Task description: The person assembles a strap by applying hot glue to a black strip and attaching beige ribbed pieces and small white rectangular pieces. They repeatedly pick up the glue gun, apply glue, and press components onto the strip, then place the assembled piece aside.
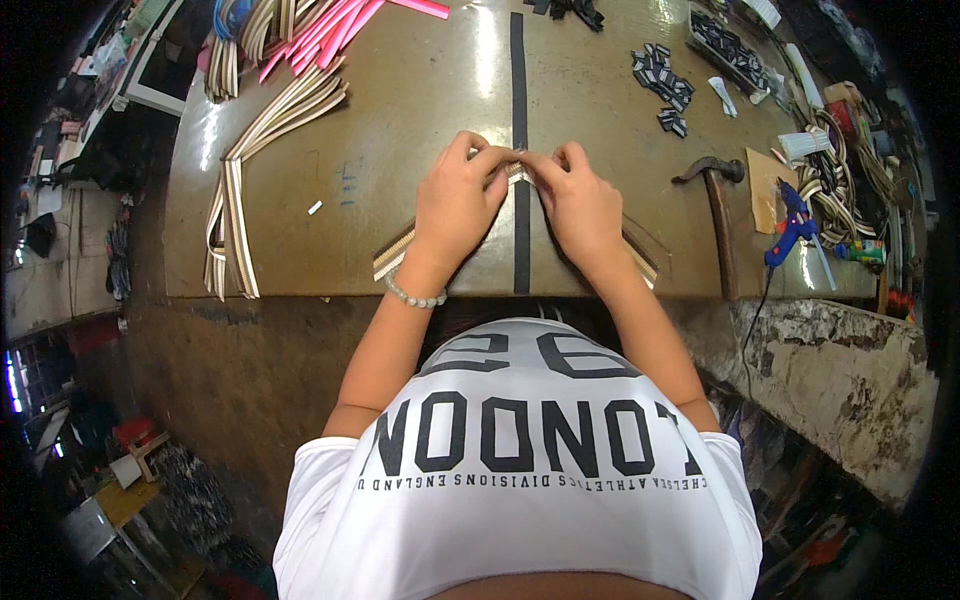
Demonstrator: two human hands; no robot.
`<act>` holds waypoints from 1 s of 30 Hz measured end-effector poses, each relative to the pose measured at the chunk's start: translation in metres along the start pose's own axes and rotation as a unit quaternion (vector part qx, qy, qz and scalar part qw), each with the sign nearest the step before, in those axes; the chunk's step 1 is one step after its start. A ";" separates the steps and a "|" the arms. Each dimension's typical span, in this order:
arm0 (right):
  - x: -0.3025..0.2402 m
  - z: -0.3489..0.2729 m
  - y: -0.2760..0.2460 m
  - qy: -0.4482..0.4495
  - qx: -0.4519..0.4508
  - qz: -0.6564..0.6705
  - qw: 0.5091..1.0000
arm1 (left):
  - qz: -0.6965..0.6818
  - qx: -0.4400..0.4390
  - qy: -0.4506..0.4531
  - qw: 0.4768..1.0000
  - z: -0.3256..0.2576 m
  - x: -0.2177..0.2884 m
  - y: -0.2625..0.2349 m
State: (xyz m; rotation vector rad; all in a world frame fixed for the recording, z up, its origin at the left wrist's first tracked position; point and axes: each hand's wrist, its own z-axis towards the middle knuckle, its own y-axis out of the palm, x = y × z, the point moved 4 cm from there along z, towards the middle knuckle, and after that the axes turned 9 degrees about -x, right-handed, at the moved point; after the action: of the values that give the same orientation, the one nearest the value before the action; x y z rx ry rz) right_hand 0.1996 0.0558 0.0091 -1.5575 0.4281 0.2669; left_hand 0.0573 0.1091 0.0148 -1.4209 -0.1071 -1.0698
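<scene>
Over the black strip [521, 245] that runs down the table, my two hands meet fingertip to fingertip. My left hand [455, 205], with a beaded bracelet at its wrist, pinches a brown and cream striped strap [518, 173]. From the other side my right hand [583, 212] pinches the same strap. Its two ends slope down and outward under my forearms, one showing by each wrist. The fingers hide just how the strap is folded or joined at the middle.
At the left lie bundled striped straps [236, 225] and pink strips [335, 32]. A hammer [720, 215], a cardboard piece [764, 190] and a blue glue gun [793, 222] with its cord lie at the right. Beyond are small black pieces [660, 78], a filled tray [727, 48] and a white cup [803, 146].
</scene>
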 end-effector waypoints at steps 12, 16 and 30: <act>0.295 -0.141 -0.128 0.373 0.531 -0.004 0.760 | -0.014 0.010 0.064 0.998 -0.002 -0.007 0.011; 0.328 -0.114 -0.137 0.172 0.359 0.263 0.879 | -0.066 0.021 0.049 0.996 -0.001 -0.012 0.009; 0.050 0.014 -0.072 -0.029 -0.005 0.181 0.983 | -0.066 0.038 0.024 0.997 -0.002 -0.014 0.007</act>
State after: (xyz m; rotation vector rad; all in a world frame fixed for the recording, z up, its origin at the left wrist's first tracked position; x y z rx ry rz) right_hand 0.2767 0.0640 0.0518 -1.4703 0.6651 0.5952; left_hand 0.0530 0.1130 0.0001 -1.3337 -0.2077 -1.1958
